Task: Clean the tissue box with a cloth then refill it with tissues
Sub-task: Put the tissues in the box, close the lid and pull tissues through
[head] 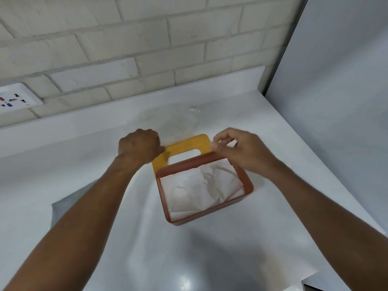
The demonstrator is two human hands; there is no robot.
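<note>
A white counter [88,143] runs under a wall of pale brick-shaped tiles [117,49], with a white socket plate [19,97] set into the wall at the far left and a plain white panel [336,101] standing along the right side. A clear plastic wrapper [176,120] lies crumpled on the counter near the wall, and a grey cloth [69,206] lies flat on the counter at the left, partly hidden under the left forearm.

In the middle of the counter sits the reddish-brown tissue box [248,185], open at the top. Inside it lie white tissues [199,190], creased and loosely folded, filling most of the box floor. A yellow lid [184,144] with an oblong slot lies at the far edge of the box, overlapping its rim and tilted towards the wall.

The left hand [139,147] is closed in a fist at the left end of the lid, fingers curled around its edge. The right hand [239,152] pinches the right corner of the lid between thumb and fingertips, with the other fingers bent loosely above the box's far right corner. Both hands are thus at the far side of the box, with the tissues lying nearer the person than either grip.
</note>
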